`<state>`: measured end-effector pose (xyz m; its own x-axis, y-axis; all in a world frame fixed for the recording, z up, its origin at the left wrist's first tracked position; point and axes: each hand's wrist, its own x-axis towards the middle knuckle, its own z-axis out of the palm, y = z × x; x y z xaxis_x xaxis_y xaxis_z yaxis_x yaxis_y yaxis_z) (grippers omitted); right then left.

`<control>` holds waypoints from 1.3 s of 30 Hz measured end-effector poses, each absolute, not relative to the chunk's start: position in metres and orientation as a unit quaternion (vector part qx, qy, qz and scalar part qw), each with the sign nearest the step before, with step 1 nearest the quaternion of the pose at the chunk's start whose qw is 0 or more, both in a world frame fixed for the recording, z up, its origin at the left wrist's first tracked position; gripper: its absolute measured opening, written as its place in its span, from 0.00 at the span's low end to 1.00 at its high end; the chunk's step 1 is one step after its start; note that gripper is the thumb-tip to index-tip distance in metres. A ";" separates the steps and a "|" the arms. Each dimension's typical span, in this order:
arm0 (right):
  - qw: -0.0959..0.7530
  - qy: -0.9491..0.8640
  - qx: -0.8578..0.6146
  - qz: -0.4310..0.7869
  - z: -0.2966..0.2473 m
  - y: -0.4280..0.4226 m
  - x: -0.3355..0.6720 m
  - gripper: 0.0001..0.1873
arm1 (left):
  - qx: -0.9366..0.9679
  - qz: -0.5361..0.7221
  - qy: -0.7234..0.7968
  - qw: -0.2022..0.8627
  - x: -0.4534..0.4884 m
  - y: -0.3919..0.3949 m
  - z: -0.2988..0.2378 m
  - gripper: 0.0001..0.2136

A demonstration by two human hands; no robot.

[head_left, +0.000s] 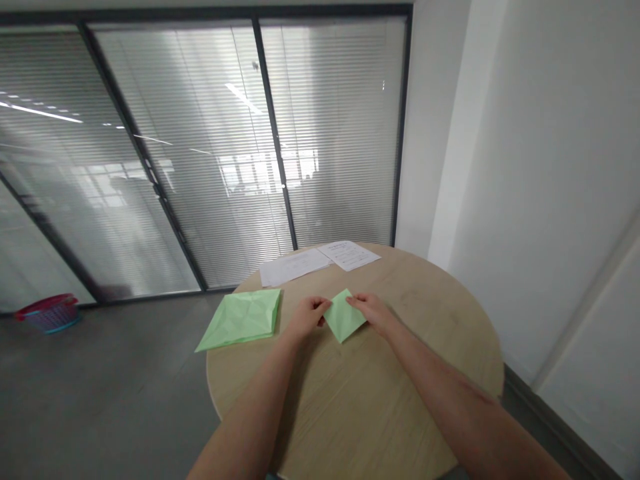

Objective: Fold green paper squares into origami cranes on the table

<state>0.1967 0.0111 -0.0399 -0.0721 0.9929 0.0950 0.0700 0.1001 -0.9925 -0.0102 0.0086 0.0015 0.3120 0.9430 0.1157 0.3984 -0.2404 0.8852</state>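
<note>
Head view, and we're looking down on a round pale-wood surface (pixel 400 373). Both hands are closed on a small folded light-green paper diamond (pixel 344 317). The left hand (pixel 309 315) pinches its left corner and the right hand (pixel 371 310) pinches its upper right edge, so the hands sit apart with the paper between them. The diamond lies just beyond the middle of the surface, toward the far edge.

The risk, as I judge it: thin paper on smooth wood can slide under an uneven pinch, and a crease would then land crooked. Too hard a tug could tear a corner. The paper looks matte, crisp and layered, with sharp points.

At the left edge a larger creased green paper sheet (pixel 243 319) overhangs the rim, where a nudge from the left forearm might tip it off. Two white printed paper sheets (pixel 320 261) lie flat at the far edge.
</note>
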 end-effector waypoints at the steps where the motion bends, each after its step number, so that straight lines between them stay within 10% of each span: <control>1: 0.495 -0.560 -0.481 0.459 -0.039 0.011 0.197 0.22 | 0.701 0.338 0.480 0.405 -0.011 0.009 0.001 0.19; 28: 0.544 -0.497 -0.438 0.515 -0.021 -0.001 0.191 0.25 | 0.607 0.455 0.487 0.432 -0.012 0.015 0.000 0.16; 39: 0.541 -0.616 -0.471 0.326 -0.024 0.000 0.186 0.15 | 0.512 0.442 0.492 0.548 0.004 0.000 -0.002 0.17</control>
